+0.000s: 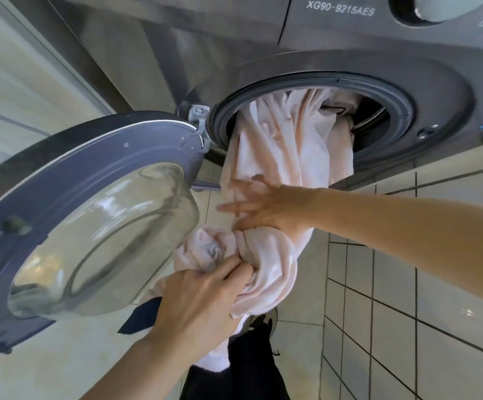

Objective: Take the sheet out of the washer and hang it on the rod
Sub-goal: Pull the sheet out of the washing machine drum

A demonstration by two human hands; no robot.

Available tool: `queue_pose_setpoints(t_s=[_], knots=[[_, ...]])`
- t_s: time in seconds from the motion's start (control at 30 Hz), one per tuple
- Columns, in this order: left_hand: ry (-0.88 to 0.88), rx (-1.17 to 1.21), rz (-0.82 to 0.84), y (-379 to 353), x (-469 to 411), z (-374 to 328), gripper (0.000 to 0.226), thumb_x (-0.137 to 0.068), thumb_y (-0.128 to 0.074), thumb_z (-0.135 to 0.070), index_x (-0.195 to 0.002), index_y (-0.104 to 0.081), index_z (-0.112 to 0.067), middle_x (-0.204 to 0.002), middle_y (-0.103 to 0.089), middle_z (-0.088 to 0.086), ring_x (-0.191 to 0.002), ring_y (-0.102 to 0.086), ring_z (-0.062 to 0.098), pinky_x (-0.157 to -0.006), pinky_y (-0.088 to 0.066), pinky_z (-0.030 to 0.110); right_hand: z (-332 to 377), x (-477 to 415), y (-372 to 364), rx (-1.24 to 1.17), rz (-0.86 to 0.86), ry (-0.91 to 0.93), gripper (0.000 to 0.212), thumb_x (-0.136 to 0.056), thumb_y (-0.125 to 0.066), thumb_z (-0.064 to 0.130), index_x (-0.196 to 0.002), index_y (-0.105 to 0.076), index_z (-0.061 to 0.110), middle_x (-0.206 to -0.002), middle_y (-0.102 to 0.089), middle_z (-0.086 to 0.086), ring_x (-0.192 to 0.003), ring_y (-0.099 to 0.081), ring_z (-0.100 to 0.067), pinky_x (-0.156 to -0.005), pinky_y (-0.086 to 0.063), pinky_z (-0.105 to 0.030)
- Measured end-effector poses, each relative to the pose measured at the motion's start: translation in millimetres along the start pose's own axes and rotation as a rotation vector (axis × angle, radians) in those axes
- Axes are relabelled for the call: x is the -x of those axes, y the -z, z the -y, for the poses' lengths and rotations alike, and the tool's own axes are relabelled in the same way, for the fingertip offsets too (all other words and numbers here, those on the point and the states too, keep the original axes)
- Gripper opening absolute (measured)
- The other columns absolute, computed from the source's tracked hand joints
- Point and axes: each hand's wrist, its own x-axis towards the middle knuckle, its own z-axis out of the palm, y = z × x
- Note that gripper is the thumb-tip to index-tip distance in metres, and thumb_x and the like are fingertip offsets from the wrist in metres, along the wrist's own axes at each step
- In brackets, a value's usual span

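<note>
A pale pink sheet [289, 140] hangs twisted out of the round opening of the grey washer [436, 90], with its upper part still inside the drum. My left hand [202, 295] grips a bunched end of the sheet low down, in front of the open door. My right hand [263, 207] lies on the hanging sheet just above that bunch, fingers spread and blurred. The rod is not in view.
The washer's door [96, 215] with its glass bowl stands open to the left, close to my left hand. A white tiled wall [407, 284] runs along the right. Below are pale floor tiles, my dark trousers [251, 356] and a shoe.
</note>
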Motion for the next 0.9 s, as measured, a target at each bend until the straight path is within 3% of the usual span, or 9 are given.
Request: queue_pose_setpoints(t_s=[0.13,0.23,0.3,0.4,0.57,0.67,0.73,0.8,0.9], knots=[[0.091,-0.029,-0.008,10,9,9,0.039,-0.036,-0.072,-0.010,-0.068,-0.052,-0.020,-0.061,-0.050,-0.008,-0.033,-0.034,0.020,-0.036,-0.018,0.019,-10,-3,-38,-0.169,0.109,-0.020,0.074,-0.077,-0.067,0.054,-0.141,-0.033,0.036,-0.156,-0.022,0.010,-0.148,0.004,-0.028,-0.116,0.001,-0.056],[0.176,0.010,-0.038,16,15,12,0.039,-0.034,-0.073,-0.009,-0.067,-0.055,-0.018,-0.060,-0.048,-0.009,-0.033,-0.034,0.022,-0.035,-0.020,0.018,-30,15,-54,-0.189,0.064,-0.097,0.071,-0.068,-0.067,0.061,-0.129,-0.041,0.035,-0.122,-0.049,0.012,-0.136,-0.023,-0.026,-0.114,-0.005,-0.046],[0.213,0.034,-0.045,20,14,13,0.042,-0.034,-0.074,-0.010,-0.070,-0.054,-0.019,-0.062,-0.048,-0.010,-0.034,-0.036,0.023,-0.035,-0.023,0.019,-34,24,-56,-0.179,0.074,-0.152,0.057,-0.076,-0.062,0.054,-0.127,-0.044,0.035,-0.114,-0.053,0.014,-0.128,-0.028,-0.025,-0.114,-0.008,-0.043],[0.271,0.041,-0.033,22,12,15,0.048,-0.034,-0.080,-0.013,-0.075,-0.056,-0.019,-0.061,-0.046,-0.011,-0.034,-0.039,0.023,-0.038,-0.019,0.017,-39,33,-61,-0.230,-0.016,-0.246,0.044,-0.083,-0.047,0.051,-0.125,-0.053,0.041,-0.123,-0.057,0.017,-0.135,-0.025,-0.024,-0.118,-0.006,-0.044],[0.287,0.020,0.072,20,14,20,0.058,-0.032,-0.081,-0.021,-0.084,-0.054,-0.020,-0.071,-0.057,-0.010,-0.036,-0.047,0.022,-0.037,-0.020,0.016,-46,54,-63,-0.260,-0.271,-0.378,0.036,-0.073,-0.062,0.047,-0.101,-0.070,0.026,-0.103,-0.068,0.008,-0.118,-0.049,-0.031,-0.108,-0.027,-0.047],[0.262,-0.053,0.126,14,12,23,0.053,-0.037,-0.079,-0.016,-0.082,-0.053,-0.016,-0.071,-0.059,-0.006,-0.032,-0.039,0.018,-0.040,-0.005,0.013,-44,68,-51,-0.421,-0.341,-0.466,0.046,-0.070,-0.062,0.046,-0.109,-0.065,0.022,-0.111,-0.062,0.001,-0.118,-0.047,-0.031,-0.103,-0.038,-0.050],[0.244,-0.094,0.150,8,10,26,0.042,-0.042,-0.078,-0.015,-0.076,-0.053,-0.015,-0.065,-0.056,-0.004,-0.034,-0.026,0.014,-0.040,-0.006,0.013,-37,78,-41,-0.579,-0.380,-0.542,0.057,-0.073,-0.075,0.028,-0.126,-0.054,0.021,-0.119,-0.055,-0.002,-0.119,-0.046,-0.025,-0.102,-0.038,-0.036],[0.248,-0.124,0.146,2,9,29,0.035,-0.044,-0.076,-0.014,-0.069,-0.052,-0.016,-0.057,-0.051,-0.004,-0.037,-0.018,0.013,-0.040,-0.009,0.013,-26,91,-29,-0.743,-0.383,-0.605,0.064,-0.073,-0.076,0.016,-0.127,-0.042,0.025,-0.120,-0.050,0.001,-0.115,-0.048,-0.022,-0.091,-0.041,-0.023],[0.283,-0.150,0.127,-3,4,30,0.034,-0.039,-0.075,-0.008,-0.063,-0.051,-0.014,-0.050,-0.047,-0.003,-0.037,-0.012,0.013,-0.043,-0.008,0.010,2,112,-2,-0.811,-0.491,-0.473,0.088,-0.067,-0.075,-0.002,-0.132,-0.027,0.032,-0.132,-0.040,0.008,-0.123,-0.044,-0.014,-0.093,-0.042,-0.013]])
